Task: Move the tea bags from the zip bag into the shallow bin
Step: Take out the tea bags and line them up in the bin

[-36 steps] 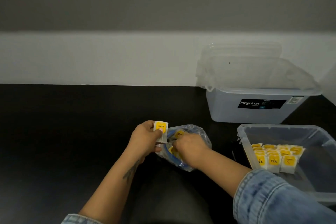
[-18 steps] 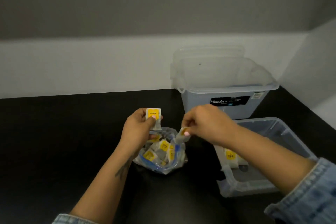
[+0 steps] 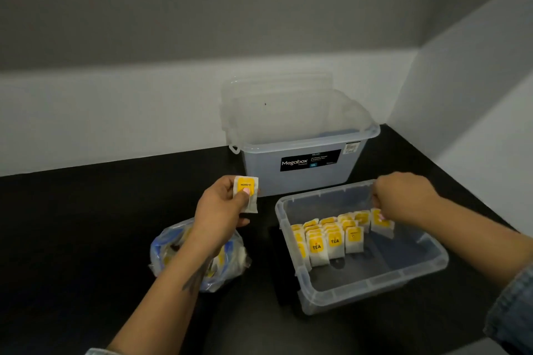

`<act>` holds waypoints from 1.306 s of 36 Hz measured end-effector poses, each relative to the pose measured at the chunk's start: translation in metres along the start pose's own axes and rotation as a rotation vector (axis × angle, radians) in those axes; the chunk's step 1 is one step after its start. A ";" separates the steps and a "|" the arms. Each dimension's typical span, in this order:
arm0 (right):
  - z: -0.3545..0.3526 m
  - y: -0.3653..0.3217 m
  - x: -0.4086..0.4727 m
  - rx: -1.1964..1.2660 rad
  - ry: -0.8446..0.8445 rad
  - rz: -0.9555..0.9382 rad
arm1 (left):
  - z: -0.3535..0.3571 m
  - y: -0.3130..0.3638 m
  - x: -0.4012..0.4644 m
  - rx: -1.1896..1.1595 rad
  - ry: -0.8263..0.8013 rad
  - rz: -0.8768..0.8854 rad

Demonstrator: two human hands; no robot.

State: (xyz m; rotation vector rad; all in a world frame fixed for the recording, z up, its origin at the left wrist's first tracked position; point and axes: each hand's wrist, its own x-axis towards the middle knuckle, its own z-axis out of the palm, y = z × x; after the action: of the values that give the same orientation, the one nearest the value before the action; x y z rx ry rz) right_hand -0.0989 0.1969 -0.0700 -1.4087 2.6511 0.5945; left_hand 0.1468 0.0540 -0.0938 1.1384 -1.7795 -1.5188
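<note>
Yellow-labelled tea bags [image 3: 331, 239] stand in rows at the left end of the clear shallow bin [image 3: 375, 285] on the black table [image 3: 72, 239]. Over the bin's far side, the right hand [image 3: 403, 196] pinches one tea bag [image 3: 382, 223] beside the back row. Raised above the zip bag [image 3: 170, 251], the left hand [image 3: 219, 210] pinches another sachet [image 3: 245, 193] between thumb and fingers. More bags show inside that crumpled zip bag. Behind stands a taller Megabox tub [image 3: 302, 164].
</note>
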 end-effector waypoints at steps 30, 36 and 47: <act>0.045 -0.011 0.025 -0.306 0.155 -0.220 | 0.044 0.002 -0.005 0.081 -0.062 0.083; -0.009 -0.020 -0.001 0.535 0.198 -0.310 | 0.058 0.003 -0.002 0.183 -0.064 0.174; -0.041 -0.029 -0.018 0.543 0.197 -0.313 | 0.084 0.011 -0.013 0.269 -0.132 0.260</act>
State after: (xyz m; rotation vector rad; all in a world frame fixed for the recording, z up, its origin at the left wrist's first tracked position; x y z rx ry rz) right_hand -0.0602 0.1809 -0.0364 -1.6962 2.3674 -0.2883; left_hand 0.0806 0.1085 -0.1005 0.8970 -2.1772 -1.2535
